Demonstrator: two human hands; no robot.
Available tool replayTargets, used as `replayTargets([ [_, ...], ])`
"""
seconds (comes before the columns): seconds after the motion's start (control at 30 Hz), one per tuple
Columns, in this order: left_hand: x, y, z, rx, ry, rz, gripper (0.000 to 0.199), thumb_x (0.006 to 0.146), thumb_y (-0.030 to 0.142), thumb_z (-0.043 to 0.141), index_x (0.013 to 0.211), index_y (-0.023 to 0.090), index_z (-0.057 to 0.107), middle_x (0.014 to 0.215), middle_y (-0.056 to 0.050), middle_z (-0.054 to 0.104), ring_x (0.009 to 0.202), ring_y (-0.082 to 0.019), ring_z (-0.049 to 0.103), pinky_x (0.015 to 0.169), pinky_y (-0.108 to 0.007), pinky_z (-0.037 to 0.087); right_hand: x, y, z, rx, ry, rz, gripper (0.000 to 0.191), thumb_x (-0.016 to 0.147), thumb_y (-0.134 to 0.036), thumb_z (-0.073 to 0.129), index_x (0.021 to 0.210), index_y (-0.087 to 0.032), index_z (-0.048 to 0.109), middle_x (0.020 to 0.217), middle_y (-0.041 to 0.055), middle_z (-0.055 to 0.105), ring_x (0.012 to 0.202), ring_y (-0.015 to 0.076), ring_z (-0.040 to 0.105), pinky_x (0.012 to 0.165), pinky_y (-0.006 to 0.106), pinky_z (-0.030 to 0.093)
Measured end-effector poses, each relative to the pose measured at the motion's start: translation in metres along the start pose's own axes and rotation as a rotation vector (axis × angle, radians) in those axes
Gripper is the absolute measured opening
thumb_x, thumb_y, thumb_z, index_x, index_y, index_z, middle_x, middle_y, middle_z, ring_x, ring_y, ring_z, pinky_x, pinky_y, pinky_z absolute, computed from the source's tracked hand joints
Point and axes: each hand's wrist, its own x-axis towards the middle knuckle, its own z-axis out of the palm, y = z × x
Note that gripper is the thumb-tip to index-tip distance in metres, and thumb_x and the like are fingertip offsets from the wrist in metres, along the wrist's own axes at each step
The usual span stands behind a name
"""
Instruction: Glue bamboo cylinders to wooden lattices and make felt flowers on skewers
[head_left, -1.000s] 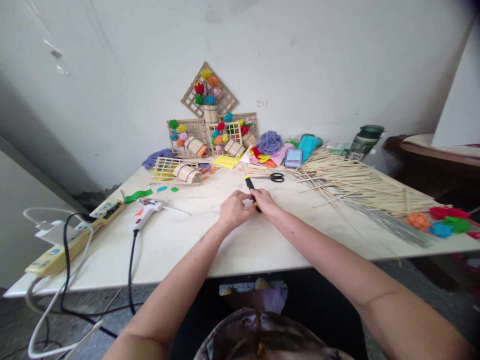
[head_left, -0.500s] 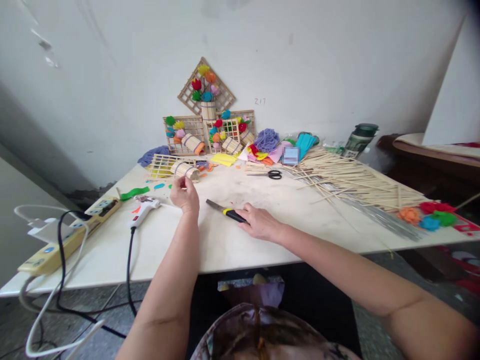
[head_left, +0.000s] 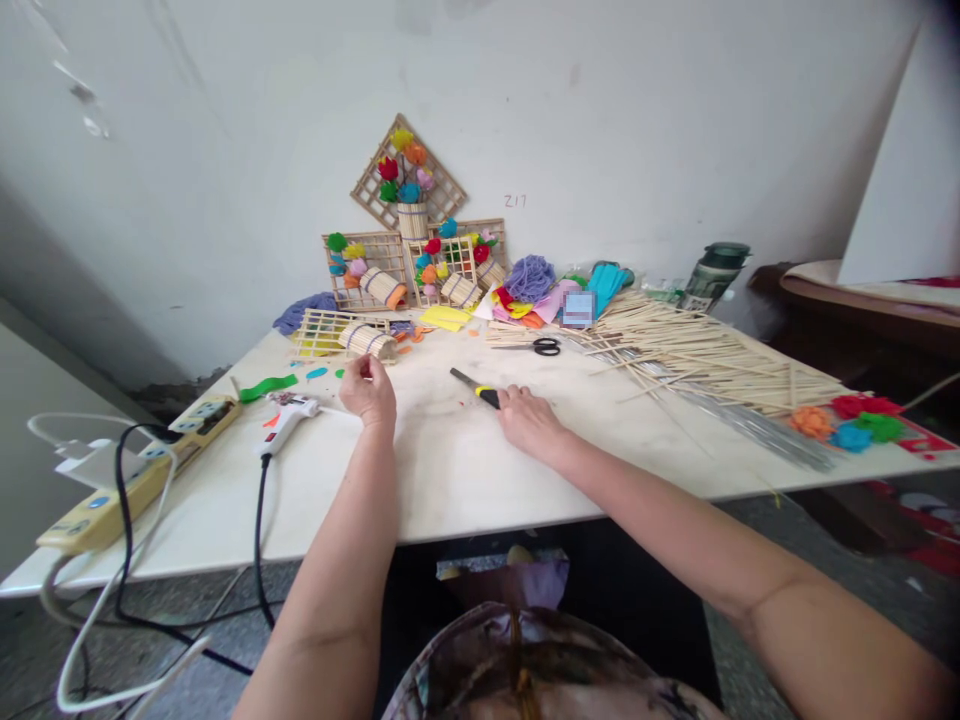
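My right hand (head_left: 531,422) is closed over the black handle of a utility knife (head_left: 475,387) with a yellow collar. Its blade points left and away from me, low over the white table (head_left: 450,480). My left hand (head_left: 370,388) is raised in a pinch, thumb and fingertips together; anything between them is too small to make out. Just beyond that hand lies a small bundle of sticks tied round like a basket (head_left: 366,341), beside a stick lattice (head_left: 319,328). To its left rests a white glue gun (head_left: 285,425).
A yellow power strip (head_left: 112,508) with cords runs along the left edge. Black scissors (head_left: 546,346), many thin sticks (head_left: 705,350), metal wires (head_left: 757,430) and felt flowers (head_left: 851,437) lie to the right. Finished flower lattices (head_left: 409,180) lean on the wall. A dark bottle (head_left: 716,278) stands behind.
My right hand has moved right and a little away from me, taking the utility knife along. My left hand keeps its pinch in nearly the same place.
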Motion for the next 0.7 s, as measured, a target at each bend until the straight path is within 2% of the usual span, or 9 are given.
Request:
replayTargets([
  [0.1,0.000,0.001,0.000,0.002,-0.003,-0.004,0.019,0.078,0.029,0.048,0.085,0.019,0.062,0.079,-0.004,0.065,0.075,-0.017,0.061,0.076,-0.027,0.045,0.000,-0.001,0.001,-0.018,-0.007,0.023,0.035,0.092,-0.026,0.033,0.117,-0.009,0.050,0.111,0.0182,0.053,0.101,0.0263,0.050,0.077,0.034,0.044],
  [0.27,-0.001,0.002,0.004,0.002,-0.034,-0.005,0.021,0.078,0.029,0.048,0.087,0.018,0.063,0.078,-0.005,0.066,0.075,-0.018,0.061,0.076,-0.029,0.045,-0.008,-0.009,0.006,-0.036,0.050,-0.072,0.036,0.092,-0.019,0.029,0.119,-0.008,0.049,0.107,0.0183,0.054,0.096,0.0259,0.050,0.071,0.032,0.044],
  [0.4,-0.003,0.003,0.005,0.026,-0.059,-0.010,0.022,0.078,0.029,0.048,0.087,0.017,0.064,0.077,-0.005,0.066,0.076,-0.019,0.061,0.076,-0.030,0.044,0.007,0.011,0.006,-0.090,0.029,0.095,0.038,0.088,-0.006,0.026,0.115,0.001,0.051,0.102,0.0226,0.055,0.096,0.0262,0.052,0.074,0.032,0.043],
  [0.5,-0.003,0.003,0.007,0.034,-0.074,-0.020,0.021,0.076,0.028,0.049,0.086,0.018,0.064,0.075,-0.005,0.065,0.075,-0.019,0.061,0.075,-0.030,0.044,0.013,0.024,0.003,-0.099,-0.010,0.169,0.036,0.086,-0.005,0.029,0.112,0.001,0.053,0.102,0.0228,0.056,0.095,0.0267,0.054,0.074,0.033,0.044],
  [0.57,-0.004,0.003,0.010,0.027,-0.096,-0.014,0.020,0.076,0.029,0.049,0.085,0.019,0.064,0.072,-0.003,0.065,0.073,-0.018,0.060,0.072,-0.029,0.044,0.006,0.019,0.004,-0.085,-0.004,0.148,0.035,0.088,-0.009,0.029,0.113,-0.001,0.053,0.103,0.0220,0.056,0.095,0.0262,0.054,0.074,0.033,0.044],
  [0.7,-0.008,0.003,0.014,0.035,-0.164,0.023,0.021,0.076,0.031,0.049,0.084,0.020,0.065,0.069,-0.002,0.064,0.070,-0.018,0.060,0.070,-0.028,0.044,-0.008,0.000,0.008,-0.053,0.059,-0.004,0.035,0.091,-0.017,0.030,0.116,-0.005,0.051,0.104,0.0197,0.056,0.094,0.0254,0.053,0.073,0.032,0.045],
])
